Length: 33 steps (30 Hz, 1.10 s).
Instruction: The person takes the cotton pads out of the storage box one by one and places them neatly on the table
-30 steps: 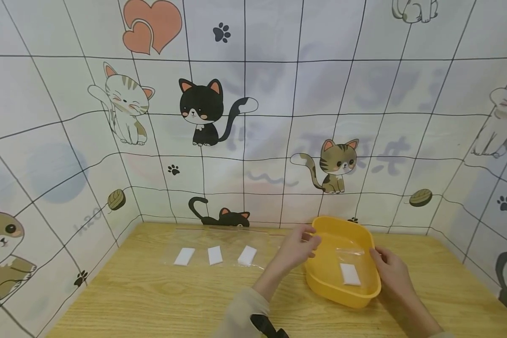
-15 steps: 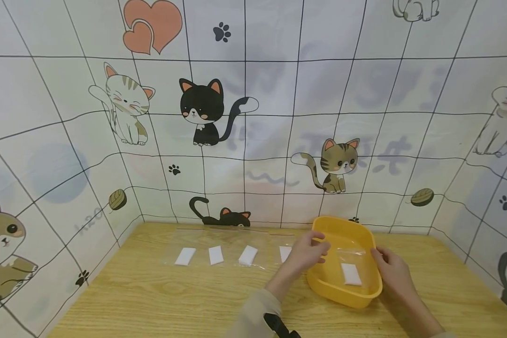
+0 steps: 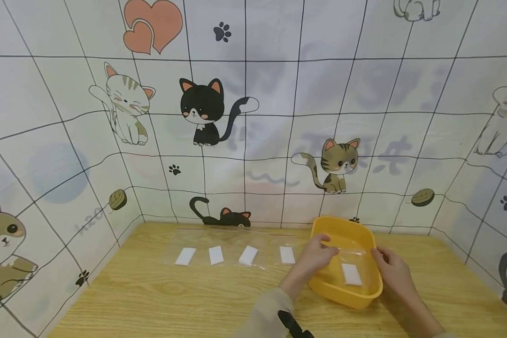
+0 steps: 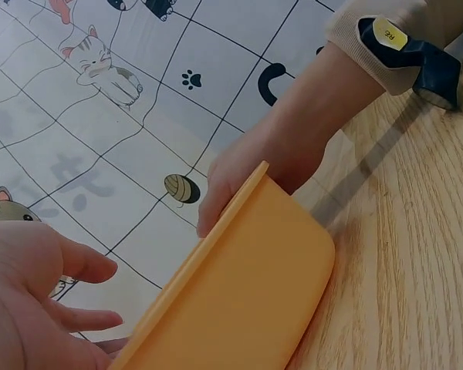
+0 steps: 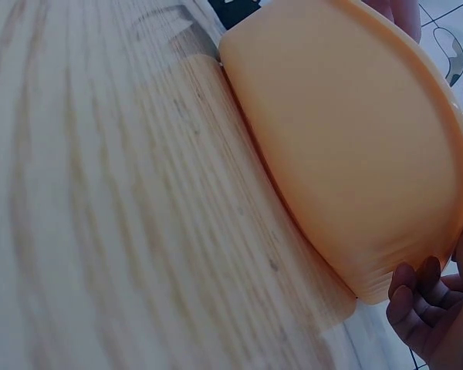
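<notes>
A yellow plastic basin (image 3: 342,231) rests on the wooden table at the right. Inside it lies a clear plastic bag with a white rectangular piece (image 3: 351,274). My left hand (image 3: 313,257) is over the basin's left side, its fingertips near the bag's top edge. In the left wrist view, that hand's fingers (image 4: 85,262) are apart, with nothing seen between them. My right hand (image 3: 394,270) grips the basin's right rim, thumb on top. The right wrist view shows its fingers (image 5: 428,297) curled against the basin's outer wall (image 5: 347,139).
Left of the basin, several clear bags with white pieces lie in a row: one white piece (image 3: 287,255) nearest the basin, another (image 3: 185,256) at the far left. A cat-patterned sheet (image 3: 270,136) stands behind the table (image 3: 173,300).
My left hand has moved right, from the basin's left rim to over its inside, uncovering the nearest bagged white piece on the table. The right hand keeps its grip on the rim.
</notes>
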{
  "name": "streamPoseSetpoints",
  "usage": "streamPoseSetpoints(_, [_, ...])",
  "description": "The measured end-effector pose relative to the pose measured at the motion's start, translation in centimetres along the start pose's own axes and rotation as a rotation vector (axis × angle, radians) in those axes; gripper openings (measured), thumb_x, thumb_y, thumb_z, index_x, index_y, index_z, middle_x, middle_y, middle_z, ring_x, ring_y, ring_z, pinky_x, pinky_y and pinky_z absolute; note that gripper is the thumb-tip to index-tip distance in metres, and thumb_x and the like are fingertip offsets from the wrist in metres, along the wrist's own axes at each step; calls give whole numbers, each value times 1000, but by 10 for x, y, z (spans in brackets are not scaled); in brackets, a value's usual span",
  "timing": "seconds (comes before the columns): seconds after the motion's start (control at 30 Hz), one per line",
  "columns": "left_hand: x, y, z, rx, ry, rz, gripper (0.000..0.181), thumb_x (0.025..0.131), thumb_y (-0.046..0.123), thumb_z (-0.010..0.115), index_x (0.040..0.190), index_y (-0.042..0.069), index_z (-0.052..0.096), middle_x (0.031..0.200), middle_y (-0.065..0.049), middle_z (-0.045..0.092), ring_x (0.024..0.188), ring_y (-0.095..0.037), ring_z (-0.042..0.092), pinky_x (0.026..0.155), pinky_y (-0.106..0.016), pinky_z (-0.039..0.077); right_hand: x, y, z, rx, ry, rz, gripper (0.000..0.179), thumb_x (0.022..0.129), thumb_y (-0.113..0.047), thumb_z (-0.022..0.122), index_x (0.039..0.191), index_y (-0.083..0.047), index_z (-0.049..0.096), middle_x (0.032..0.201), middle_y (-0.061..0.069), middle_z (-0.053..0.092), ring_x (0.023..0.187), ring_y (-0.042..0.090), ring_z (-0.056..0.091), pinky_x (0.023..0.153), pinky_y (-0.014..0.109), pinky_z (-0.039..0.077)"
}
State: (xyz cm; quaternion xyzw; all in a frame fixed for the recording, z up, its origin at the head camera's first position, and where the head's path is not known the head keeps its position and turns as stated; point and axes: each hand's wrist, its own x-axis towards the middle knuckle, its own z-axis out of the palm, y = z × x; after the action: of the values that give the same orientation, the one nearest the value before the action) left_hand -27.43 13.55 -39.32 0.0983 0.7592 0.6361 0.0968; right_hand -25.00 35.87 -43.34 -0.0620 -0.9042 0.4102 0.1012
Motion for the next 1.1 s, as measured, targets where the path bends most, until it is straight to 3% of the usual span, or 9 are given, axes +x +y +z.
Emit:
streamPoseSetpoints(0.27, [2, -1, 5, 28, -10, -40, 31, 91, 14, 71, 118, 4, 61, 103, -7, 60, 82, -23, 58, 79, -44, 52, 0, 2, 1, -35, 35, -46, 60, 109, -36, 39, 136, 17, 48, 124, 34, 60, 104, 35, 62, 70, 18, 49])
streamPoseSetpoints(0.5, [8, 0, 10, -57, -22, -118, 31, 93, 10, 70, 119, 0, 58, 109, -12, 60, 94, -38, 63, 89, -54, 52, 1, 3, 1, -43, 46, -51, 59, 109, -35, 39, 136, 16, 49, 125, 34, 60, 107, 37, 61, 71, 17, 48])
streamPoseSetpoints(0.7, [11, 0, 17, -133, 6, -198, 26, 92, 7, 70, 114, -1, 59, 102, -12, 60, 97, -36, 62, 90, -53, 53, 1, 2, 1, -33, 23, -30, 61, 109, -36, 38, 138, 17, 46, 128, 35, 58, 109, 38, 60, 72, 19, 50])
streamPoseSetpoints(0.77, [13, 0, 20, -142, 25, -221, 26, 91, 6, 70, 113, -1, 59, 100, -10, 59, 92, -32, 60, 88, -50, 54, 0, 2, 1, -29, 17, -22, 62, 109, -37, 37, 139, 17, 44, 128, 36, 57, 110, 39, 60, 73, 21, 51])
streamPoseSetpoints(0.83, [15, -1, 23, -143, 34, -237, 26, 91, 5, 70, 113, 1, 58, 94, -9, 56, 79, -25, 55, 78, -42, 54, 0, 2, 1, -29, 21, -25, 62, 109, -37, 37, 139, 17, 45, 128, 35, 57, 110, 39, 60, 74, 22, 51])
streamPoseSetpoints(0.93, [16, -2, 27, -142, 38, -252, 29, 90, 5, 70, 115, 2, 56, 86, -6, 48, 65, -18, 41, 63, -33, 44, -2, 2, 1, -36, 37, -42, 60, 109, -36, 38, 137, 16, 48, 126, 35, 59, 108, 38, 60, 73, 20, 50])
streamPoseSetpoints(1.0, [17, -2, 30, -139, 42, -262, 31, 90, 5, 71, 116, 2, 56, 83, -6, 46, 62, -17, 37, 61, -31, 38, -2, 2, 1, -39, 48, -56, 57, 109, -34, 40, 135, 16, 50, 124, 34, 60, 107, 37, 61, 72, 19, 49])
streamPoseSetpoints(1.1, [20, -4, 32, -133, 51, -262, 36, 89, 6, 71, 122, -1, 56, 90, -8, 52, 70, -21, 46, 68, -36, 48, -2, 1, 0, -37, 39, -53, 60, 109, -36, 38, 137, 16, 48, 126, 36, 58, 109, 39, 60, 72, 18, 48])
